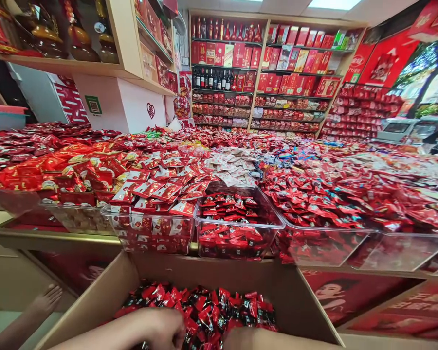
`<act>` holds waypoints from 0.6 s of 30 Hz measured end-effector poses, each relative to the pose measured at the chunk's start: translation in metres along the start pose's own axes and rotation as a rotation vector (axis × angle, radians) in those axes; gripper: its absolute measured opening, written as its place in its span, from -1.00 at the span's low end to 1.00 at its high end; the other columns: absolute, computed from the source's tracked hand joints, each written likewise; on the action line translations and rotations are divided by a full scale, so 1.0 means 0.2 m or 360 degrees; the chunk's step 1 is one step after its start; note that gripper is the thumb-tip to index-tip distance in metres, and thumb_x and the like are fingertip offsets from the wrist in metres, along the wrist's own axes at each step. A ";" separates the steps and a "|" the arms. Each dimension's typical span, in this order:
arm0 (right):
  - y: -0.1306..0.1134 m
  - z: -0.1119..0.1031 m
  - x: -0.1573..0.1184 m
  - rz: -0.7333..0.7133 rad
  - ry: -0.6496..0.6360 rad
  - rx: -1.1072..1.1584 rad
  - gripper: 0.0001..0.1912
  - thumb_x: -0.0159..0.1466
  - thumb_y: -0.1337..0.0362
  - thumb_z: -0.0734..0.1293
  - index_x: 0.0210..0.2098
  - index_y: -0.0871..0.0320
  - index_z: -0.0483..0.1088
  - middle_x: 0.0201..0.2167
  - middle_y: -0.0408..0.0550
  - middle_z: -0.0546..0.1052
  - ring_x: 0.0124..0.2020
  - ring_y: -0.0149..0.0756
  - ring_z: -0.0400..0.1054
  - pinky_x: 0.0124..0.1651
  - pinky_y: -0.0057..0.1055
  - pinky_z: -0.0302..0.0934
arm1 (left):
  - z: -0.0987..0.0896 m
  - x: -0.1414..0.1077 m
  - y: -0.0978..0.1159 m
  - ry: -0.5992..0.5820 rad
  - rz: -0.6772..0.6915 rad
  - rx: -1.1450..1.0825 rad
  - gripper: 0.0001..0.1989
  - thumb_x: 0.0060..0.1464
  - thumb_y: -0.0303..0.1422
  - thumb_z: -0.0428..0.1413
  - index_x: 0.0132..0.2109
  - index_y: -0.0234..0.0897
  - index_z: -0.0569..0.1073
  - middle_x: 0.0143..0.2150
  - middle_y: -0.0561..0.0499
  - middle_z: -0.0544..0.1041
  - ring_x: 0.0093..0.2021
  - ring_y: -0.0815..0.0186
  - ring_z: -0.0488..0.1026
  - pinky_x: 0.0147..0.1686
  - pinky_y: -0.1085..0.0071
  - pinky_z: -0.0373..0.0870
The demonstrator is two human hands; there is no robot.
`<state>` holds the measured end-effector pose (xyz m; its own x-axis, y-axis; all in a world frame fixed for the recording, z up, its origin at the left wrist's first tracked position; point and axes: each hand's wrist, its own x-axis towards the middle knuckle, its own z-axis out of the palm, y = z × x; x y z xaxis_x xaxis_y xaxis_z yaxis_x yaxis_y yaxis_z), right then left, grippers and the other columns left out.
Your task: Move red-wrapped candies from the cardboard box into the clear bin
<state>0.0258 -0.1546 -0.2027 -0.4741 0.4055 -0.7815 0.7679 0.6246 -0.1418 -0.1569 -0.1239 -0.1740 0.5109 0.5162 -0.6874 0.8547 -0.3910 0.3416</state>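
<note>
Small wrapped packets (200, 304), glossy red and black with pale printing on some, were observed piled loosely in an open cardboard box (284, 291) in front of the table (91, 239). The wrappers were crimped at the ends, and the packets lay at mixed angles. The left hand (166, 328) was held low over the pile, its fingers curled downward; whether a packet was grasped could not be told. The right hand (237, 336) was placed among the packets, blurred and partly cut off by the lower edge of the view; the state of its fingers could not be determined.

Above the box, a clear plastic bin (241, 225) was partly filled with red and dark packets. It was flanked by a bin of red-and-white packets (164, 187) on the left and a heaped bin of red packets (314, 201) on the right.
</note>
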 end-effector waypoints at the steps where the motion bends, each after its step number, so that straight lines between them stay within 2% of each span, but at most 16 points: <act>1: 0.01 -0.03 -0.03 0.0006 0.0093 0.0002 -0.79 -0.08 0.36 0.19 -0.48 0.17 0.43 -0.53 0.03 0.48 -0.52 -0.19 0.34 -0.66 -0.45 0.07 | -0.01 0.00 -0.01 0.0062 0.0034 -0.0132 -0.83 -0.43 -0.35 0.14 -0.50 -0.20 0.44 -0.60 0.15 0.40 -0.59 0.41 0.25 -0.57 0.50 0.19; 3: 0.05 -0.09 -0.11 0.0030 0.0432 0.0209 -0.84 -0.10 0.33 0.20 -0.55 0.17 0.40 -0.56 -0.03 0.47 -0.52 -0.22 0.33 -0.61 -0.46 0.09 | -0.03 0.01 -0.01 0.0154 0.0133 -0.0376 -0.73 -0.33 -0.33 0.09 -0.33 -0.23 0.41 -0.45 0.10 0.45 -0.46 0.39 0.33 -0.49 0.51 0.23; 5: 0.11 -0.14 -0.16 -0.0038 0.0848 0.0660 -0.91 -0.12 0.32 0.21 -0.59 0.17 0.33 -0.56 -0.08 0.45 -0.51 -0.27 0.31 -0.56 -0.48 0.09 | -0.05 0.02 0.01 0.0186 0.0268 -0.0603 -0.58 -0.23 -0.28 0.05 -0.13 -0.25 0.27 -0.28 0.04 0.44 -0.34 0.40 0.34 -0.41 0.53 0.24; 7: 0.15 -0.18 -0.20 -0.0150 0.1105 0.1087 -0.92 -0.10 0.29 0.22 -0.56 0.15 0.26 -0.57 -0.14 0.43 -0.53 -0.34 0.29 -0.54 -0.52 0.09 | -0.06 0.02 0.05 0.0185 0.0453 -0.0944 -0.48 -0.19 -0.22 0.04 -0.04 -0.27 0.13 -0.21 0.00 0.40 -0.28 0.40 0.34 -0.37 0.53 0.24; 9: 0.17 -0.20 -0.22 -0.0250 0.1172 0.1330 -0.88 -0.04 0.23 0.20 -0.50 0.13 0.20 -0.59 -0.18 0.39 -0.57 -0.42 0.25 -0.56 -0.56 0.09 | -0.08 0.01 0.10 0.0218 0.0617 -0.1363 -0.48 -0.19 -0.17 0.05 -0.07 -0.29 0.13 -0.25 0.00 0.40 -0.32 0.40 0.34 -0.41 0.51 0.25; 11: 0.17 -0.21 -0.23 -0.0322 0.1189 0.1485 -0.84 0.00 0.19 0.20 -0.47 0.13 0.16 -0.61 -0.22 0.33 -0.60 -0.47 0.20 -0.58 -0.58 0.08 | -0.10 -0.01 0.16 0.0356 0.0616 -0.1618 -0.59 -0.12 -0.15 -0.01 -0.15 -0.31 0.18 -0.35 0.04 0.40 -0.42 0.43 0.35 -0.48 0.52 0.24; 13: 0.16 -0.21 -0.25 -0.0389 0.1227 0.1651 -0.82 0.01 0.17 0.20 -0.47 0.14 0.13 -0.64 -0.25 0.27 -0.62 -0.50 0.16 -0.58 -0.59 0.07 | -0.12 -0.04 0.20 0.0434 0.0602 -0.1723 -0.67 -0.09 -0.16 -0.03 -0.25 -0.32 0.22 -0.44 0.07 0.40 -0.47 0.44 0.36 -0.53 0.55 0.20; 18: 0.13 -0.22 -0.27 -0.0514 0.1268 0.1965 -0.78 0.05 0.15 0.18 -0.47 0.18 0.10 -0.64 -0.25 0.22 -0.64 -0.54 0.13 -0.56 -0.56 0.09 | -0.16 -0.09 0.22 0.0331 0.0576 -0.2002 -0.73 -0.05 -0.17 -0.05 -0.31 -0.31 0.25 -0.42 0.02 0.43 -0.43 0.33 0.42 -0.54 0.55 0.15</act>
<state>0.0525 -0.1298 -0.1381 -0.4812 0.8638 -0.1495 0.2650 -0.0192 -0.9640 -0.1252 -0.1274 -0.1258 0.6347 0.6835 -0.3606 0.1126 0.3798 0.9182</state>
